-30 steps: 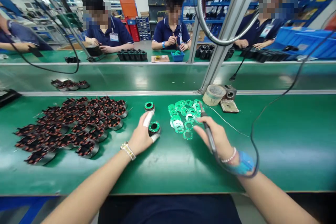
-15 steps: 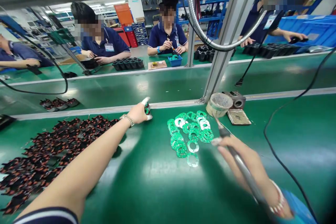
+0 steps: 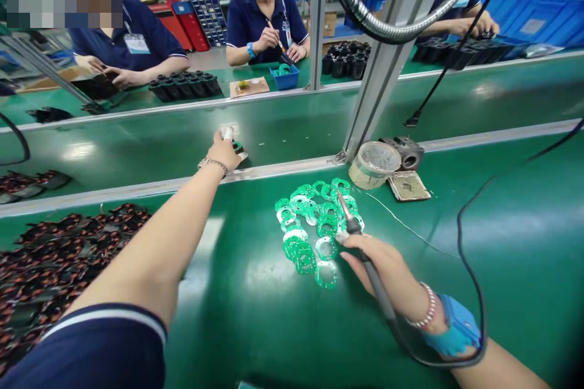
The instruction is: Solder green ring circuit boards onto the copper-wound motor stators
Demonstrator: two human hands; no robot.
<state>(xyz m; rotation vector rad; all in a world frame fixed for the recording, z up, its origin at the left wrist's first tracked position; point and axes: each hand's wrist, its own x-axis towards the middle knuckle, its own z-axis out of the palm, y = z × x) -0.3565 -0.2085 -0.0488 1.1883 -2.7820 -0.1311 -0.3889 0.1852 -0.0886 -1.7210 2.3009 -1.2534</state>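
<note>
My left hand (image 3: 224, 151) reaches past the metal rail, its white-covered fingertips closed round a small motor stator (image 3: 237, 147) with a green top; most of that part is hidden by the hand. In my right hand (image 3: 387, 264) is a soldering iron (image 3: 353, 226), tip pointing up and away, above the green ring-shaped circuit boards (image 3: 305, 257). These boards lie overlapped in loose rows on the green bench; some show white sides. A large batch of black and copper stators (image 3: 68, 267) covers the bench left of my left arm.
A round tub (image 3: 375, 165), a metal block (image 3: 409, 153) and a small square tray (image 3: 409, 186) stand by the upright post (image 3: 387, 55). The iron's cable (image 3: 468, 273) loops at right. Several co-workers sit across the green channel (image 3: 292, 127); more stators (image 3: 34, 183) lie in it.
My left hand has carried the stator from the bench edge over the rail into the channel. My right hand has brought the soldering iron left, over the ring boards. The view has shifted.
</note>
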